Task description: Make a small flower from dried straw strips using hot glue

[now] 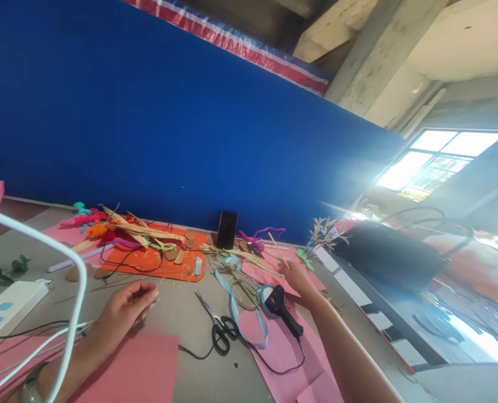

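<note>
Lying on pink paper (261,278), the light-green fuzzy strip (264,268) ends beside the right hand (298,280), its curled fingers' grip unclear from here, while the left hand (128,307) has fingers pinched together, any hold indiscernible.

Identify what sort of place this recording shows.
Probably a makeshift craft workspace, perhaps in an unfinished building: scissors and what looks like a corded glue gun lie out on a table, with a bare concrete beam overhead.
</note>
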### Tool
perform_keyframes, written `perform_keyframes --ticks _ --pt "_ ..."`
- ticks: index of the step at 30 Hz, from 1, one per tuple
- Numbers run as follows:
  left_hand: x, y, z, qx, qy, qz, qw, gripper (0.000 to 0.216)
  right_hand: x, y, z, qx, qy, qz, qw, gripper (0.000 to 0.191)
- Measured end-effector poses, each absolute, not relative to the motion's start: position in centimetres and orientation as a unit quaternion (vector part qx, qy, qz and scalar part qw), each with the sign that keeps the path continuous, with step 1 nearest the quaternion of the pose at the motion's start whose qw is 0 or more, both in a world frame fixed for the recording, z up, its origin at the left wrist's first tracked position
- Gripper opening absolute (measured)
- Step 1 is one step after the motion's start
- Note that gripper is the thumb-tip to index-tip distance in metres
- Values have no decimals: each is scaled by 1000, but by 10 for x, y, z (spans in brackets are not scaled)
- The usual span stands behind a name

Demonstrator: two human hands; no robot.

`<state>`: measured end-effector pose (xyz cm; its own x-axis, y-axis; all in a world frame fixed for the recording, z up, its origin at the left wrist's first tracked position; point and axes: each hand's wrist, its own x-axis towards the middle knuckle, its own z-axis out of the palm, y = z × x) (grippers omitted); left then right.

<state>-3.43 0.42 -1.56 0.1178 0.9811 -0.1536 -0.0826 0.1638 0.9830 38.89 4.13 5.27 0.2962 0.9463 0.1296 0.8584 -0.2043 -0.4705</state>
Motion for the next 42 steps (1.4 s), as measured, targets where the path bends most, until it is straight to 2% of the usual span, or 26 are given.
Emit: perform_keyframes --ticks 4,7,12,18,23,31,35,38,42 --pt "-43 16 -11 392 468 573 547 36 352 42 58 -715 -651 148 209 25" --pt "-47 22 -9 345 462 618 536 36 309 38 59 -663 -694 181 217 23" --pt "-35 15 -9 339 465 559 597 36 230 25 49 -529 -750 279 283 36" --pt "-19 1 -11 377 456 478 649 33 166 20 16 -505 -731 376 265 15" --pt "-20 4 -15 395 456 466 647 29 149 22 1 -466 -719 417 304 14" --pt "-16 7 -20 380 472 444 660 30 155 15 -6 -471 -648 453 391 29" --pt "-15 3 -13 370 466 449 666 27 156 13 -10 -480 -647 452 383 35" --pt "-15 -1 -11 391 467 447 655 29 157 15 -13 -503 -632 436 396 29" --pt "-14 -4 -18 423 457 423 659 35 154 10 -9 -475 -669 453 347 26"
